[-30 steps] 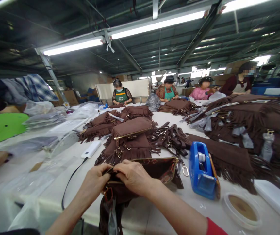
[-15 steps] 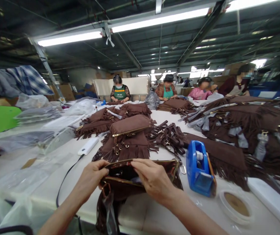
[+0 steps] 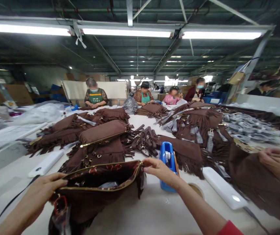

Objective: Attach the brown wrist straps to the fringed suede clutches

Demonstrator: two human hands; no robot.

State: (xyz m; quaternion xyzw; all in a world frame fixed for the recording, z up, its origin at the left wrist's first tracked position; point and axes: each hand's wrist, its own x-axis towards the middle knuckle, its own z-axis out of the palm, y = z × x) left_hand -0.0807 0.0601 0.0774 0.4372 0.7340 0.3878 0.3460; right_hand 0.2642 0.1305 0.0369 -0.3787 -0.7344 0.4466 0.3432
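Note:
Between my hands is a brown fringed bag [image 3: 98, 202], its zippered mouth spread wide toward me. A dark patterned lining shows inside, with a bit of clear plastic in it. My left hand [image 3: 44, 189] grips the left end of the opening, thumb and fingers closed on the edge. At the opposite end, my right hand [image 3: 156, 168] pinches the corner near the end of the zipper. A plastic-wrapped ring fitting [image 3: 60, 209] hangs from the bag's left side. Just beyond the bag lies a stack of brown fringed bags [image 3: 103, 133].
A blue tape dispenser [image 3: 167, 166] stands right of my right hand, near a white corded device [image 3: 224, 187]. Another white device [image 3: 46, 163] lies left. A co-worker's hands [image 3: 277, 160] hold a brown bag at right. More bags [image 3: 198, 120] are piled behind; several people sit across the table.
My right hand has come out of the bag's mouth and moved to its right corner. The bag opens wider. My view has turned right, bringing a co-worker's hands into sight.

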